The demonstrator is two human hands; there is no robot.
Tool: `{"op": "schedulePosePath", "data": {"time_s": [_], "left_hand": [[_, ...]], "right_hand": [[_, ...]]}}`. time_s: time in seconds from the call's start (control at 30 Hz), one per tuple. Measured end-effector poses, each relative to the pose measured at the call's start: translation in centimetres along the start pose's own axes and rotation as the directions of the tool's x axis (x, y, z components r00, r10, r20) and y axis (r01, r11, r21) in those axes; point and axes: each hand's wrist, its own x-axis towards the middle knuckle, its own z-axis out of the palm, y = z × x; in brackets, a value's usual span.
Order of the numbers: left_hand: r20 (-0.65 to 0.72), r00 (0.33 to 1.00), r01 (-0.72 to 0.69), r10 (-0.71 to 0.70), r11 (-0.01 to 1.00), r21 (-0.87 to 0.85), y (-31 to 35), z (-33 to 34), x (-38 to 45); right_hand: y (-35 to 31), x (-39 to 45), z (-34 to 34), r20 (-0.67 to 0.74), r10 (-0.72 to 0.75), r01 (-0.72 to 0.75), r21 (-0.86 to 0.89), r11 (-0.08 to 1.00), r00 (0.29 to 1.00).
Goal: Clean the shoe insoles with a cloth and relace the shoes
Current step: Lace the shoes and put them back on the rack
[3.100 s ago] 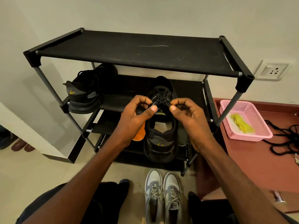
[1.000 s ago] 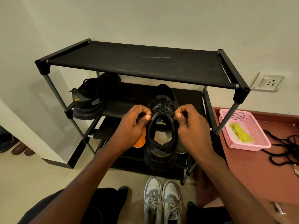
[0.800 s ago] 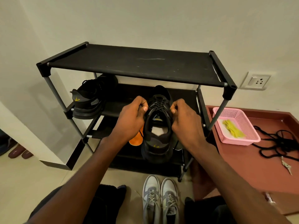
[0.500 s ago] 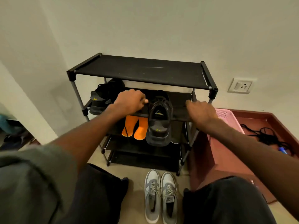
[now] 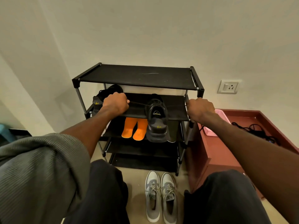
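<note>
A black shoe (image 5: 157, 118) sits heel-out on the middle shelf of a black shoe rack (image 5: 137, 77). Its black lace (image 5: 137, 103) runs taut out of both sides. My left hand (image 5: 115, 103) grips the left lace end, far left of the shoe. My right hand (image 5: 199, 108) grips the right lace end by the rack's right post. A second black shoe (image 5: 103, 96) lies at the shelf's left, partly hidden by my left hand. Two orange insoles (image 5: 135, 128) lie on the shelf below.
A pair of grey and white sneakers (image 5: 160, 196) stands on the floor between my knees. A pink basket (image 5: 217, 122) and a tangle of black cords (image 5: 255, 130) lie on the red platform at right. A wall socket (image 5: 227, 86) sits above it.
My hands have pulled apart from the shoe's tongue, drawing the lace ends out sideways until taut. My head has moved back and up, so the rack looks smaller.
</note>
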Motion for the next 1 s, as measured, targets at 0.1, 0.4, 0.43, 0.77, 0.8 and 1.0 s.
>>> {"op": "schedulePosePath", "data": {"time_s": [0.1, 0.4, 0.43, 0.77, 0.8, 1.0], "left_hand": [[-0.011, 1.000, 0.027, -0.027, 0.999, -0.042, 0.2, -0.1, 0.3], [-0.018, 0.997, 0.068, -0.069, 0.997, -0.036, 0.5, -0.1, 0.1], [-0.023, 0.998, 0.055, -0.055, 0.998, 0.001, 0.6, -0.2, 0.1], [-0.040, 0.999, 0.022, -0.018, 0.992, 0.124, 0.6, -0.2, 0.3], [-0.039, 0.999, 0.025, -0.020, 0.992, 0.121, 0.7, -0.2, 0.4], [-0.014, 0.996, 0.092, -0.091, 0.992, 0.082, 1.2, -0.2, 0.2]], "right_hand": [[0.4, 0.3, 0.3, -0.007, 0.040, -0.040, 0.068, 0.997, 0.999], [0.2, 0.8, 0.9, -0.018, 0.127, -0.118, 0.268, 0.956, 0.992], [0.3, 0.9, 0.9, -0.026, 0.133, -0.120, 0.278, 0.953, 0.991], [0.8, 1.8, 1.7, -0.023, 0.151, -0.136, 0.318, 0.938, 0.988], [0.8, 1.8, 1.6, -0.016, 0.156, -0.143, 0.320, 0.937, 0.988], [0.6, 2.0, 1.6, 0.033, 0.195, -0.195, 0.326, 0.925, 0.980]]}}
